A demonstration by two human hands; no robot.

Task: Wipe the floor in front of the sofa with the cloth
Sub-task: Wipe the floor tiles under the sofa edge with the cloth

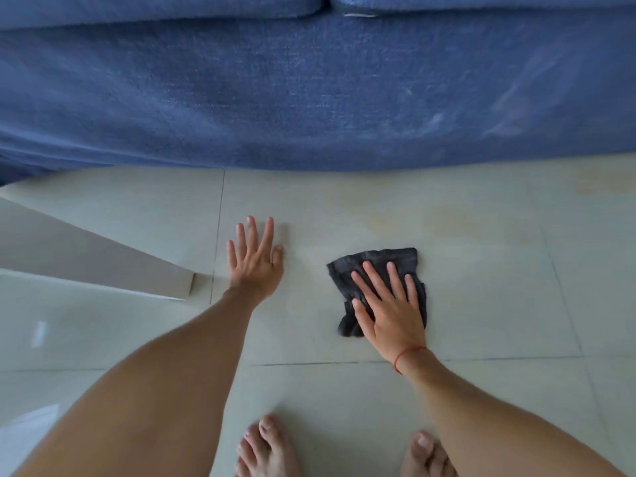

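A dark grey cloth (385, 261) lies crumpled flat on the pale tiled floor (481, 287) in front of the blue sofa (309, 98). My right hand (389, 304) presses down on the cloth with fingers spread, covering its lower half; a red string circles that wrist. My left hand (256, 258) rests flat on the bare tile to the left of the cloth, fingers apart, holding nothing. Faint yellowish smears mark the floor beyond the cloth, nearer the sofa.
A low white table or shelf corner (103, 263) juts in from the left, close to my left wrist. My bare feet (265, 449) stand on the tile at the bottom edge. The sofa front runs across the whole top.
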